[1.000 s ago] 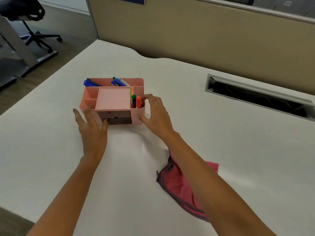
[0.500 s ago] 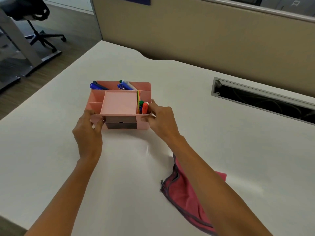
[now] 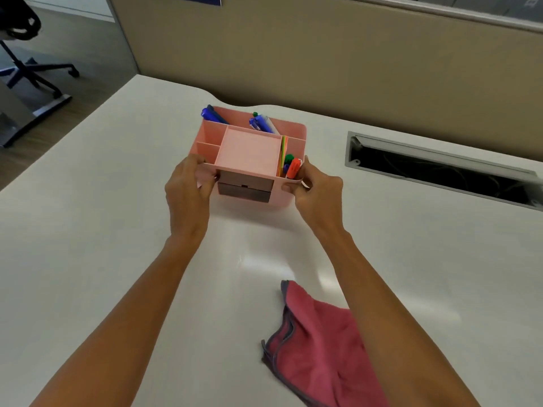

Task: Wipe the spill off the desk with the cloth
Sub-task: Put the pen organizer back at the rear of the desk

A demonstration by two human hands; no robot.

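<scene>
A pink desk organizer [image 3: 249,154] with pens and markers is held over the white desk [image 3: 88,230]. My left hand [image 3: 188,189] grips its left front corner and my right hand [image 3: 317,189] grips its right front corner, fingers curled round the rim. A red cloth with a grey hem [image 3: 320,345] lies crumpled on the desk near me, partly under my right forearm. A faint wet sheen [image 3: 264,262] shows on the desk between the organizer and the cloth.
A grey cable tray slot [image 3: 440,168] is cut into the desk at the right. A tan partition wall [image 3: 323,54] runs along the far edge. An office chair base [image 3: 35,71] stands on the floor at the left.
Both hands went from resting against the organizer's front corners to gripping them. The organizer now sits higher and closer in view, apparently lifted off the desk.
</scene>
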